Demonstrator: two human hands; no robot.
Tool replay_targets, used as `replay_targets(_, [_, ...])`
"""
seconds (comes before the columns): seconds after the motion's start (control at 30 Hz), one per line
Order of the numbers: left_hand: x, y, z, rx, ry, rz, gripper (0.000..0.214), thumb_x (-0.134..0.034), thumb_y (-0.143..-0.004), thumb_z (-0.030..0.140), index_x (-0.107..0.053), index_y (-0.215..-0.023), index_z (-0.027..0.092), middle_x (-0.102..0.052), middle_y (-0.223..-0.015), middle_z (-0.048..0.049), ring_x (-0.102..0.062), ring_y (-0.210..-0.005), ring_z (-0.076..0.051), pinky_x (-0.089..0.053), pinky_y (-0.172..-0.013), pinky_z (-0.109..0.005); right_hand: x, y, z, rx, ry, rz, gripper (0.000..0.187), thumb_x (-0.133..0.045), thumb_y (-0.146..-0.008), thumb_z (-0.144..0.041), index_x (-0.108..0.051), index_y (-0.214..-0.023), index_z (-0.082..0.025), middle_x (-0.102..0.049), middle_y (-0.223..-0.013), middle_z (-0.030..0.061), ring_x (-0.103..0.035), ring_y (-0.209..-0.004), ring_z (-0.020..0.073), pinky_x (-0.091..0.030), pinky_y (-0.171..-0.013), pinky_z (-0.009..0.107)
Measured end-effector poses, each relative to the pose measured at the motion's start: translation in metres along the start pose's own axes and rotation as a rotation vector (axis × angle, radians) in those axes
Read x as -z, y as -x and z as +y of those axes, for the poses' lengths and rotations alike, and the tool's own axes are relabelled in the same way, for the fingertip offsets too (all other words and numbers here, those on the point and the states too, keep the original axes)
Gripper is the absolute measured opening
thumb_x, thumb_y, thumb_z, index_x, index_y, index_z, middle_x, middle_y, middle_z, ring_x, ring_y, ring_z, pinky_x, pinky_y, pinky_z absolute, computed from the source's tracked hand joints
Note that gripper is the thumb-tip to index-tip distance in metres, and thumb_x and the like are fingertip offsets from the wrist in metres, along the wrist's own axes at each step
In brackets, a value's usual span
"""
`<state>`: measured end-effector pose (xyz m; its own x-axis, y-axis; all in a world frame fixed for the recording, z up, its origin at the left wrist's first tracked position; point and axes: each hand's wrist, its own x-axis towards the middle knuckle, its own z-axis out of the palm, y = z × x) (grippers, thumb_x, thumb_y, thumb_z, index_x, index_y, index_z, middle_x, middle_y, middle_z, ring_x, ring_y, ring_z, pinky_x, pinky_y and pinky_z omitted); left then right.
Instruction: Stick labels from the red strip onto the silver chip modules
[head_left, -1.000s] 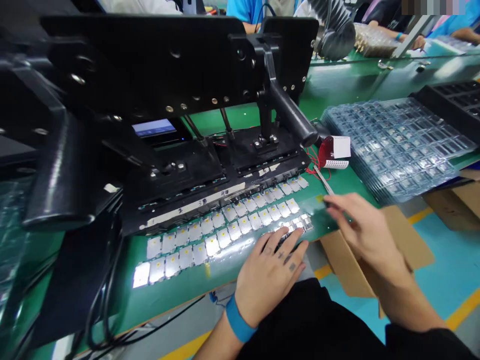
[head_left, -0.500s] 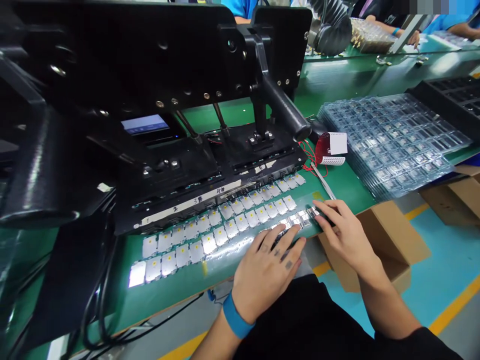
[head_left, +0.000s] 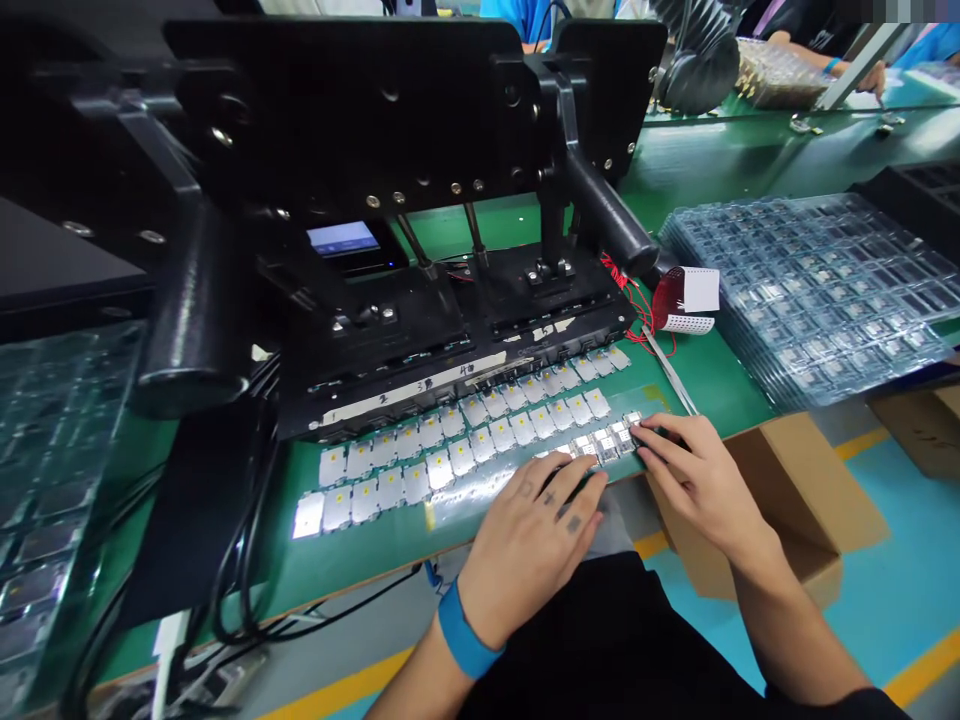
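My left hand (head_left: 531, 535), with a blue band at the wrist, lies with fingers spread over the near end of a short row of small circuit boards (head_left: 606, 446), hiding part of it. At the row's right end, my right hand (head_left: 694, 478) has thumb and forefinger pinched at the edge of the last board (head_left: 624, 432). These boards show bare metal parts. Behind them, two longer rows of silver-covered boards (head_left: 480, 450), most with a yellow dot, run along the front of a black press fixture (head_left: 420, 385) with numbered tape.
Metal tweezers (head_left: 670, 372) lie right of the fixture, near red wires and a red roll (head_left: 667, 300). Stacked clear trays (head_left: 817, 290) stand farther right. An open cardboard box (head_left: 810, 490) sits below the table edge. Black cables (head_left: 247, 560) hang at left. Other people work across the bench.
The view has shifted left, bringing clear trays into sight at the left edge. The end board, tilted at my right fingertips before, now lies flat against the row. My left hand stays over the row.
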<state>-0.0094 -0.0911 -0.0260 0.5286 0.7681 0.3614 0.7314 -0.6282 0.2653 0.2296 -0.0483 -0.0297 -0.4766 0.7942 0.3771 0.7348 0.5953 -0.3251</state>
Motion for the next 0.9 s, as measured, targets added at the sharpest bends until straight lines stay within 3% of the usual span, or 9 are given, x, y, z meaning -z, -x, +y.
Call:
replay_targets(0.27, [0.006,0.015,0.000,0.029,-0.031,0.012,0.032,-0.050,-0.101,0.027,-0.059,-0.129,0.016,-0.066,-0.131,-0.0096,-0.057,-0.120,-0.025,-0.052,-0.099,-0.043,-0.001,-0.005,-0.013,0.030,0.029,0.000,0.022,-0.058,-0.098,-0.021,-0.069,-0.118,-0.022,-0.069,-0.113,0.0111,-0.063,-0.099,0.0254,-0.050,-0.082,0.044])
replay_targets(0.53, [0.019,0.027,-0.005,0.066,-0.056,0.008,0.031,-0.047,-0.102,0.026,-0.063,-0.126,0.016,-0.068,-0.130,-0.0081,-0.058,-0.117,-0.026,-0.054,-0.096,-0.043,-0.010,-0.020,-0.026,0.104,-0.034,-0.014,0.017,-0.060,-0.097,-0.019,-0.070,-0.109,-0.015,-0.069,-0.105,0.0116,-0.062,-0.094,0.0232,-0.053,-0.079,0.040])
replay_targets(0.9, [0.023,0.031,-0.011,0.081,-0.072,0.029,0.029,-0.049,-0.101,0.024,-0.064,-0.124,0.015,-0.069,-0.126,-0.0086,-0.059,-0.116,-0.026,-0.053,-0.097,-0.043,-0.016,-0.025,-0.030,0.106,-0.073,-0.019,0.017,-0.061,-0.096,-0.018,-0.071,-0.109,-0.013,-0.069,-0.105,0.0116,-0.062,-0.095,0.0229,-0.054,-0.080,0.038])
